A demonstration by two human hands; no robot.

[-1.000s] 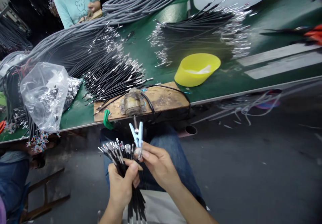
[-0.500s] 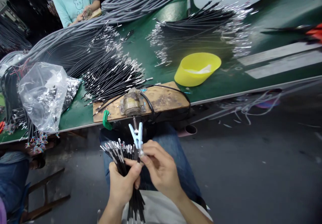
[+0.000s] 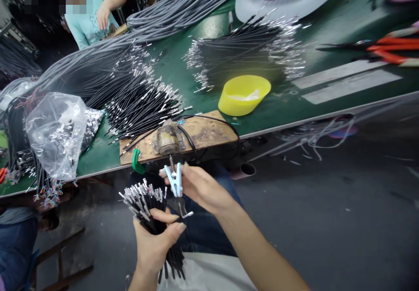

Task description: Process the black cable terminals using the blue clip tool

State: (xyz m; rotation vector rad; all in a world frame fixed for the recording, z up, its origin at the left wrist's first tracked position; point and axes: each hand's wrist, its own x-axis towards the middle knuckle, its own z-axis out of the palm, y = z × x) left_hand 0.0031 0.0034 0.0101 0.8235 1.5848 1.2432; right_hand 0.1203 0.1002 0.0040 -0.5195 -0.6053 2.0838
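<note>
My left hand (image 3: 157, 238) is closed round a bundle of short black cables (image 3: 144, 203) with silvery tips fanned out at the top. One cable with a white end (image 3: 187, 214) stands apart between its thumb and forefinger. My right hand (image 3: 199, 186) reaches behind a light blue clothespin (image 3: 175, 181), its fingers partly hidden there; whether they grip it is unclear. The clothespin hangs at the metal shaft of a small motor (image 3: 168, 139), which sits on a wooden board (image 3: 209, 129) at the table edge.
Piles of black cables (image 3: 140, 103), a clear plastic bag (image 3: 57, 129), a yellow container (image 3: 244, 94), orange-handled pliers (image 3: 393, 49) and a fan (image 3: 242, 3) lie on the green table (image 3: 262, 127). A green clamp (image 3: 136, 161) grips the board. Another person (image 3: 94, 16) sits across.
My right hand has moved up from the cable below the clothespin to behind it. The single cable's white end now shows free. The other person's arm has lifted, and the view has shifted slightly.
</note>
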